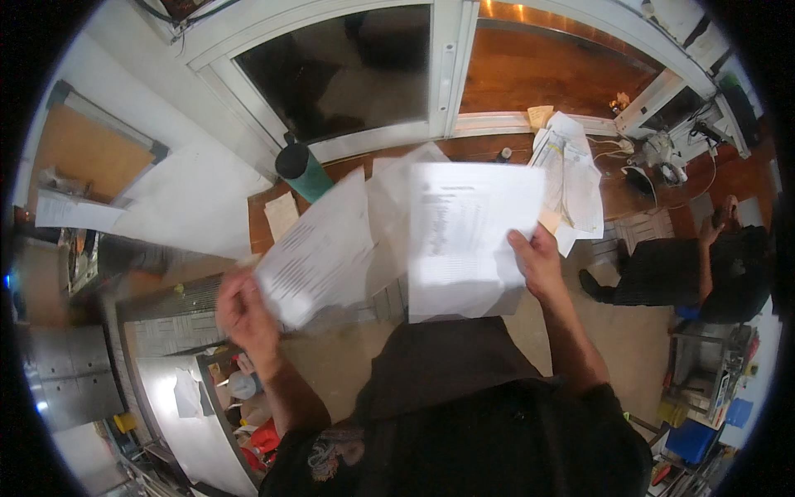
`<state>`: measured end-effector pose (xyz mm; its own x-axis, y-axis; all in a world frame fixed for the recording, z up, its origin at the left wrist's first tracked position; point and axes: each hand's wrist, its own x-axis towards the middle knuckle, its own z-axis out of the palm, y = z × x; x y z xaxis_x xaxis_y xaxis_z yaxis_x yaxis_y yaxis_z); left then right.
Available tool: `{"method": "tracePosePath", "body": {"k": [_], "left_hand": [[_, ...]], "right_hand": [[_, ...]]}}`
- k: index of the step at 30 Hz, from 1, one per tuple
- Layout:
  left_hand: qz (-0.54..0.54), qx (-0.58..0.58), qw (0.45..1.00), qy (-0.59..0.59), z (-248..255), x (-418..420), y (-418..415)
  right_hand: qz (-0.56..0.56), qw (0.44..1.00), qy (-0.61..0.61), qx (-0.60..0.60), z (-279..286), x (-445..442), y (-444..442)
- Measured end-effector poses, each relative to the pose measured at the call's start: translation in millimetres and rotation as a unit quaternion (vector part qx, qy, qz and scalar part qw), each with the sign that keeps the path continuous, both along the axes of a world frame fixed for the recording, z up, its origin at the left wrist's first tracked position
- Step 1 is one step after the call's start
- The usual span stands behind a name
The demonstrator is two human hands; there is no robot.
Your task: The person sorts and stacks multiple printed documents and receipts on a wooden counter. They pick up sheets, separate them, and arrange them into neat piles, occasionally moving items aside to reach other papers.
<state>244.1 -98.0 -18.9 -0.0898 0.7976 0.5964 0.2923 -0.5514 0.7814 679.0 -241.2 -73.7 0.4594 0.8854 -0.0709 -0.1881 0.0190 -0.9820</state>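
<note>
My right hand (539, 258) grips a white printed sheet of paper (472, 248) by its right edge, thumb on the front. At the left, my left hand (245, 307) holds the lower left corner of another printed sheet (320, 255), which is tilted and slightly blurred by motion. Behind the two sheets, more pale papers (428, 152) show partly, mostly hidden. Beyond my left hand, a green tumbler (304, 174) with a dark lid stands on a wooden counter (256, 217), near a beige slip of paper (281, 214).
A pile of papers (574, 174) lies on the counter's right part, beside cables and a white device (658, 149). A small dark bottle (504, 155) stands near the window frame (379, 133). Another person (695, 267) sits at the right. A shelf with mixed items (248, 397) is at lower left.
</note>
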Motion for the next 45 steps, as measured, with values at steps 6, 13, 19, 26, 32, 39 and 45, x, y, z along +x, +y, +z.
{"method": "tracePosePath", "body": {"k": [6,13,19,26,32,39,45], "left_hand": [[0.125,0.021,0.992,0.010,31.1,-58.1,-30.7],[0.035,-0.063,0.995,-0.072,11.3,-32.2,-54.3],[-0.052,-0.193,0.979,-0.041,-24.3,71.6,-1.0],[-0.034,-0.155,0.985,0.066,-103.8,159.3,72.5],[0.020,-0.090,0.969,0.227,-99.9,186.5,113.2],[-0.148,-0.016,0.839,0.524,-118.0,221.0,18.6],[-0.136,-0.061,0.836,0.529,-136.1,232.4,10.5]], "right_hand": [[0.048,0.926,-0.364,-0.088,-39.3,-21.1,119.3],[0.000,0.855,-0.509,-0.101,-29.6,-34.7,135.8],[0.227,0.973,-0.021,0.041,8.5,-29.4,80.8],[0.139,0.976,-0.164,-0.031,-8.8,-41.4,58.5],[0.065,0.892,-0.407,-0.186,-44.1,-32.5,118.7],[0.087,0.865,-0.468,-0.160,-77.3,-22.6,123.1],[0.147,0.889,-0.422,-0.102,-45.8,-5.0,72.7]]}}
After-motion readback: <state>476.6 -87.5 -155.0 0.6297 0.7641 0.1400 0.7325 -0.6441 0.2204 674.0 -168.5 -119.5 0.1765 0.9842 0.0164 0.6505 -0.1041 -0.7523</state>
